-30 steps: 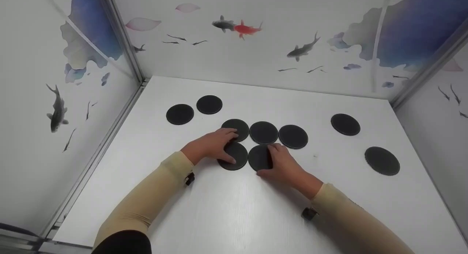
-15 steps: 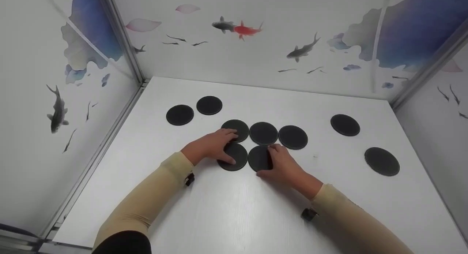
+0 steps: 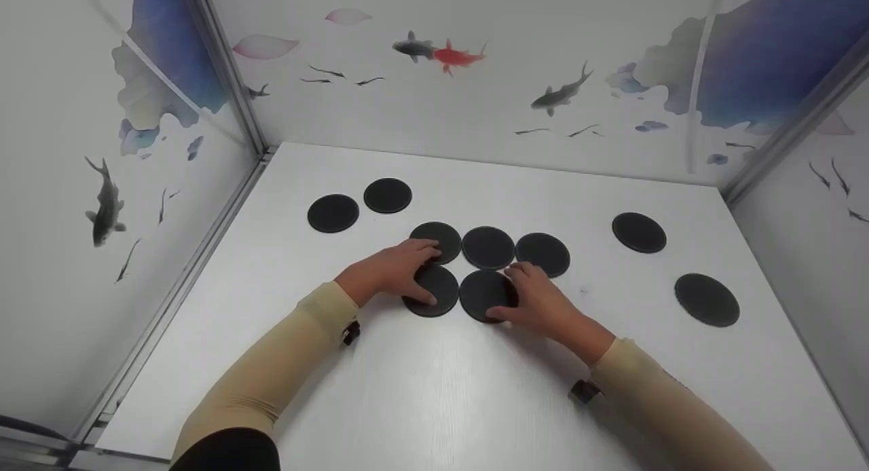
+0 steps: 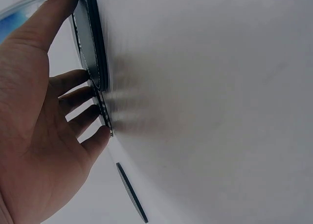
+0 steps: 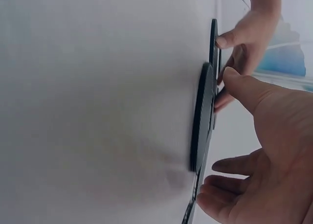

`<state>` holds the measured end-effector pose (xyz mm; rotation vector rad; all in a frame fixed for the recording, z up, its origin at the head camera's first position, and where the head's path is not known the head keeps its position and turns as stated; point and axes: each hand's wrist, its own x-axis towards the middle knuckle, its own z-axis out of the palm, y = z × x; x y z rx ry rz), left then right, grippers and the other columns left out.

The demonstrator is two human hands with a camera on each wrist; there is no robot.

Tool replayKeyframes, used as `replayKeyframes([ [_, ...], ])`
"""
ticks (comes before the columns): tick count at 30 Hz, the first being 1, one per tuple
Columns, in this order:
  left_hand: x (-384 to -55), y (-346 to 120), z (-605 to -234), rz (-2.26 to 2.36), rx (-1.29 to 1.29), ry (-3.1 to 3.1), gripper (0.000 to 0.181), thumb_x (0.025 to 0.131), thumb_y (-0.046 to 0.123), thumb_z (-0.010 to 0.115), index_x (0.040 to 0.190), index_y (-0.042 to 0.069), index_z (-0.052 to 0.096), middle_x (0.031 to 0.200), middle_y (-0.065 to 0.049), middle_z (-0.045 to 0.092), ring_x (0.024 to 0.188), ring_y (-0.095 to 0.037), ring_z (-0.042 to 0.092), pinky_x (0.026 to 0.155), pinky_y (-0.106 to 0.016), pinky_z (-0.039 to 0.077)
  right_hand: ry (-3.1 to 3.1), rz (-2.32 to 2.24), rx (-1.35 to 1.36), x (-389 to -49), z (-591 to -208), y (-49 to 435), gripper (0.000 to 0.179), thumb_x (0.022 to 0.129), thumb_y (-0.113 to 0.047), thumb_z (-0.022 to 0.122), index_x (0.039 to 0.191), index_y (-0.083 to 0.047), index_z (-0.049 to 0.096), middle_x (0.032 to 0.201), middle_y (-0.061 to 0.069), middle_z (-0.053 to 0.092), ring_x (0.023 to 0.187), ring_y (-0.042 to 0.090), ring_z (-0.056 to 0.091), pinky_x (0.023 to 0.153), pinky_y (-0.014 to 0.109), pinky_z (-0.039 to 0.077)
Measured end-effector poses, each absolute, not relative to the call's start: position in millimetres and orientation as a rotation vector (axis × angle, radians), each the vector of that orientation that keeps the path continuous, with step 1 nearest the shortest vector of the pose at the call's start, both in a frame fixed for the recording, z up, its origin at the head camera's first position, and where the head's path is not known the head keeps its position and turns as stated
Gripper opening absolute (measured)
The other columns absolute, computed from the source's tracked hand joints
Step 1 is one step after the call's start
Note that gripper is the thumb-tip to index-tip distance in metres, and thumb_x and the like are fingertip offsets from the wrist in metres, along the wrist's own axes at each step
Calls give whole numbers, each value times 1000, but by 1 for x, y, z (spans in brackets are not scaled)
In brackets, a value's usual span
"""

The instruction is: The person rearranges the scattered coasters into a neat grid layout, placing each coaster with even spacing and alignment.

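Note:
My left hand (image 3: 394,267) rests with spread fingers on two black round discs. Its fingertips touch the back-left disc (image 3: 438,233), and its thumb lies on the front-left disc (image 3: 440,288). Beside that one is the front-right disc (image 3: 481,291), flat on the table. My right hand (image 3: 543,305) is at its right side, fingers parted and thumb overlapping its near edge. In the right wrist view, a gap shows between the right thumb (image 5: 244,87) and the disc's face. Behind lie the back-middle disc (image 3: 488,247) and the back-right disc (image 3: 543,254), forming a row with the back-left one.
Two more discs (image 3: 333,213) (image 3: 387,195) lie at the back left of the white table (image 3: 421,396). At the right are another two, one farther back (image 3: 639,232) and one nearer (image 3: 707,300). Fish-patterned panels (image 3: 475,118) wall in the table's back and sides.
The right hand has loosened from the front-right disc and shifted slightly right, uncovering more of it. The left hand and the discs stay in place.

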<state>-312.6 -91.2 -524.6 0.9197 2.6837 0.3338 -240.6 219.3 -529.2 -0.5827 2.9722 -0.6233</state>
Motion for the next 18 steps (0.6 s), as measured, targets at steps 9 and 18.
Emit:
replayKeyframes([
  [9, -314, -93, -525, 347, 922, 2679, 102, 77, 68, 75, 158, 19, 36, 167, 0, 22, 153, -19, 20, 119, -39, 28, 2998, -751, -504, -247, -518, 258, 89, 81, -59, 78, 140, 2, 51, 144, 20, 47, 135, 36, 44, 111, 52, 39],
  [18, -312, -93, -523, 371, 925, 2670, 101, 78, 66, 76, 157, 18, 36, 167, 0, 22, 153, -19, 19, 119, -41, 28, 3110, -909, -461, -262, -515, 321, 75, 88, -48, 77, 136, 5, 54, 137, 22, 52, 132, 40, 46, 111, 56, 36],
])
